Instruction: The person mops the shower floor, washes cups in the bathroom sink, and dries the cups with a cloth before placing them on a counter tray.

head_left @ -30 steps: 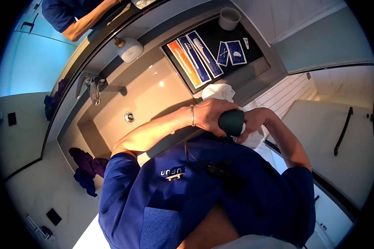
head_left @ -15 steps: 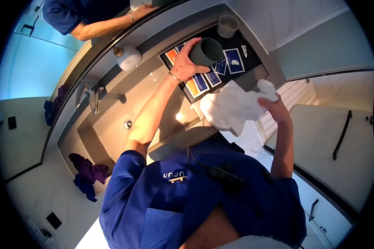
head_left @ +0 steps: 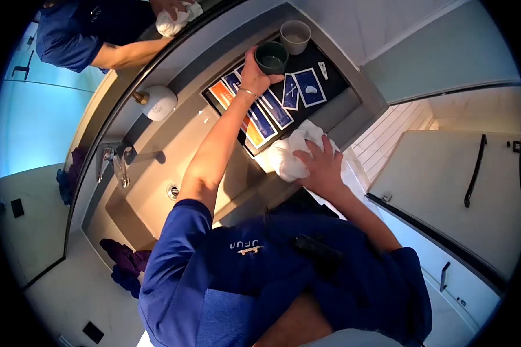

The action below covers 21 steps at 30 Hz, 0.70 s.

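My left hand (head_left: 256, 75) is wrapped round the side of a dark green cup (head_left: 272, 58) at the far part of a black tray (head_left: 300, 118). A grey cup (head_left: 296, 38) stands right beside it. At the counter's front edge, by the tray's near corner, my right hand (head_left: 323, 168) grips a bunched white cloth (head_left: 289, 157) with its fingers spread over it. Blue and orange packets (head_left: 260, 122) lie in a row on the tray. A blue packet with a cotton swab picture (head_left: 290, 92), another blue packet (head_left: 309, 88) and a small white tube (head_left: 322, 70) lie to their right.
The sink basin (head_left: 197, 139) and its chrome faucet (head_left: 118, 165) are to the left. Behind the sink stands a white soap dispenser (head_left: 159, 103) below the mirror. Purple cloth (head_left: 124, 257) hangs at the sink's left end. A cabinet door (head_left: 451, 191) is at right.
The green cup has moved from over the packets to beside the grey cup. My right hand has brought the white cloth down and left to the counter edge, more bunched than before.
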Motion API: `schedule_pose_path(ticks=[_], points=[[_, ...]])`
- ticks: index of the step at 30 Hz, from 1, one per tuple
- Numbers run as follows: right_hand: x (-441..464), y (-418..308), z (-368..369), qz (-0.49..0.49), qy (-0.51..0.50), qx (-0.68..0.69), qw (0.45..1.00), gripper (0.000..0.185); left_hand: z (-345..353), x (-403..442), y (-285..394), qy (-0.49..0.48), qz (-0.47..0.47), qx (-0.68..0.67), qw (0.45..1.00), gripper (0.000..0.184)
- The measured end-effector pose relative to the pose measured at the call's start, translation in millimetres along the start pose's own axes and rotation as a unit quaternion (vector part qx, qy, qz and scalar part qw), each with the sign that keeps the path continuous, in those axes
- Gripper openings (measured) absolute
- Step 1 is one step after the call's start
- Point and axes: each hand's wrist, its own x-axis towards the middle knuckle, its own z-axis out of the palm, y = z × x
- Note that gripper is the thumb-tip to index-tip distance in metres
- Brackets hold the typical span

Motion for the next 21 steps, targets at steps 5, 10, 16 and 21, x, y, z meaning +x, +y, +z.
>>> schedule_pose_path(ticks=[5,10,16,21], points=[[7.7,57.8,-4.8,-0.039,0.158,0.269,0.949,0.044,0.0,1.4,-6.9,0.003,0.012,0.099,0.995,0.098],[-10.8,93.5,-106.3,0.148,0.093,0.618,0.766,0.043,-42.5,-56.9,27.1,0.002,0.043,0.153,0.987,0.068],[11.5,73.1,-141.5,0.098,0.179,0.641,0.740,0.048,-49.9,-129.7,23.5,-0.109,0.058,0.404,0.906,0.040],[51.0,59.2,-128.0,0.062,0.198,0.634,0.745,0.046,-55.6,-142.8,20.8,-0.104,0.068,0.381,0.916,0.032]])
